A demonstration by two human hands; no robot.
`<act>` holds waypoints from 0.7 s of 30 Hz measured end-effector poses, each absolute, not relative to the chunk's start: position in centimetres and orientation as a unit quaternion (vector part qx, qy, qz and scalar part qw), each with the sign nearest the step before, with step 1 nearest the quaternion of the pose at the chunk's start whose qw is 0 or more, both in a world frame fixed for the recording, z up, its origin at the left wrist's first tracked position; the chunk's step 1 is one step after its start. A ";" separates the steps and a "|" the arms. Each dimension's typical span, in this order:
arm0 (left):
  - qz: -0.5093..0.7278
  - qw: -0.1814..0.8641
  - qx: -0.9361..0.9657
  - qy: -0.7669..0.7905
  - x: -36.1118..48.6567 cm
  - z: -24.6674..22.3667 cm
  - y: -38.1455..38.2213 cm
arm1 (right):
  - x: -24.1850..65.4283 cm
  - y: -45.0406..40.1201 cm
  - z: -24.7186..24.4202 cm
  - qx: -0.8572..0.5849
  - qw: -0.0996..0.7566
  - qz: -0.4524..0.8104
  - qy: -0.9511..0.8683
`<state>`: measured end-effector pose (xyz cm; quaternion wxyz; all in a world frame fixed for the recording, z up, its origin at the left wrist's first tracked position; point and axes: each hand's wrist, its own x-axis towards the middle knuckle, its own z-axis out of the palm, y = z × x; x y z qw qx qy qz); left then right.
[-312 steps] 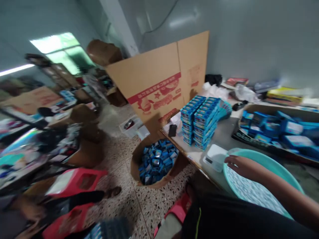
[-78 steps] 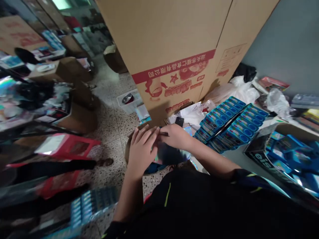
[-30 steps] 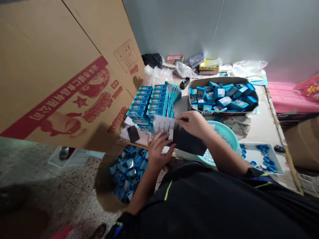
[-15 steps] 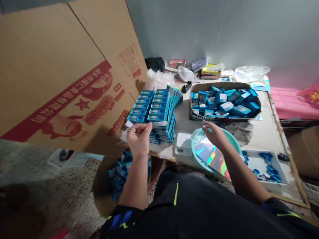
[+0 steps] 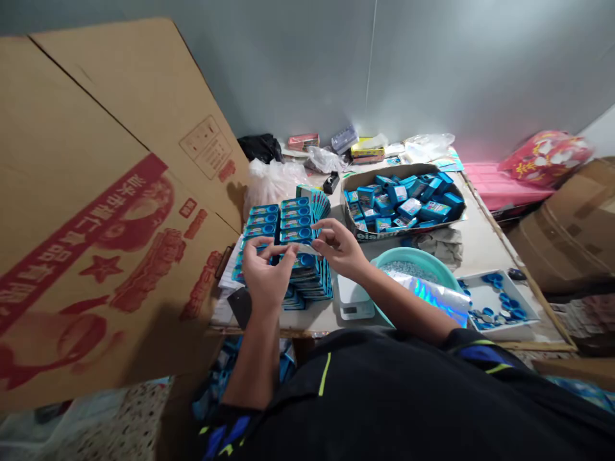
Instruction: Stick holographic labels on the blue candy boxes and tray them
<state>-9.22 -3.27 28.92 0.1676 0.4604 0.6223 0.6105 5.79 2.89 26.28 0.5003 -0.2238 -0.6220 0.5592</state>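
Note:
My left hand (image 5: 266, 274) pinches one end of a thin, whitish, see-through strip of tape (image 5: 306, 249) between thumb and fingers. The other end is between the thumb and fingers of my right hand (image 5: 342, 250), so the strip is stretched level across the gap. Both hands hover over neat stacks of small blue boxes (image 5: 295, 214), partly hiding them. Behind the stacks, several flat blue-green cards (image 5: 318, 202) are fanned out. A small white scale (image 5: 353, 299) lies below my right wrist.
A carton (image 5: 403, 234) of jumbled blue boxes stands at the back right. Nearer are a turquoise basin (image 5: 444, 267) of white pellets with a shiny sheet (image 5: 427, 293) and a white tray (image 5: 512, 325) of blue caps. A large cardboard box (image 5: 158, 96) rises on the left.
My right hand has moved left from over the basin and taken the free end of the tape strip. The view has shifted, and the shiny sheet now bends under my right forearm.

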 end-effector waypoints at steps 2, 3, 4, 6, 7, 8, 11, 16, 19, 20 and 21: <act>0.564 0.118 0.501 0.646 -9.6 28.7 -3.3 | 5.8 3.0 25.7 -0.238 0.487 0.571 -0.617; 0.535 0.079 0.526 0.656 -9.8 28.5 -3.3 | 5.8 3.1 25.3 -0.249 0.477 0.581 -0.610; 0.503 0.032 0.553 0.663 -9.9 28.3 -3.4 | 5.8 3.1 25.0 -0.261 0.468 0.593 -0.601; 0.437 -0.058 0.602 0.666 -10.0 27.8 -3.6 | 5.8 3.2 24.2 -0.280 0.453 0.613 -0.584; 0.411 -0.089 0.619 0.664 -10.1 27.6 -3.7 | 5.8 3.3 23.8 -0.288 0.449 0.619 -0.576; 0.393 -0.105 0.629 0.662 -10.1 27.5 -3.8 | 5.8 3.3 23.6 -0.293 0.446 0.624 -0.570; 0.371 -0.119 0.645 0.658 -10.3 27.6 -3.7 | 5.7 3.1 23.5 -0.294 0.436 0.639 -0.561; 0.356 -0.087 0.670 0.646 -10.0 28.6 -3.9 | 5.5 2.5 23.9 -0.298 0.442 0.644 -0.549; 0.312 -0.079 0.673 0.666 -9.8 28.8 -4.5 | 5.2 2.3 23.4 -0.293 0.463 0.648 -0.529; 0.292 -0.081 0.672 0.676 -9.7 28.7 -4.7 | 4.9 2.2 23.0 -0.286 0.470 0.656 -0.516; 0.274 -0.083 0.670 0.685 -9.6 28.6 -4.8 | 4.6 2.2 22.4 -0.280 0.478 0.664 -0.502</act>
